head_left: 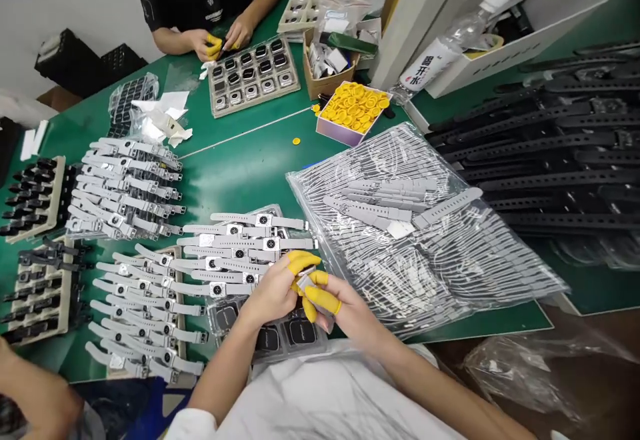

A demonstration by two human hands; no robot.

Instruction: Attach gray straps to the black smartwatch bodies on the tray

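Observation:
My left hand (273, 293) and my right hand (345, 310) meet at the near table edge, both wearing yellow finger cots. Together they pinch a small grey watch piece (306, 281); most of it is hidden by the fingers. Just left of my hands lies a stack of assembled grey watches (235, 253). Under my wrists sits a tray of black watch bodies (287, 333). To the right, loose grey straps (395, 203) lie on clear bags full of more grey straps (450, 253).
More grey watches (125, 187) are piled at left, with trays of black parts (35, 200). A box of yellow finger cots (353, 110) stands mid-table. Black straps (550, 147) fill the right. A person across the table handles a watch tray (253, 77).

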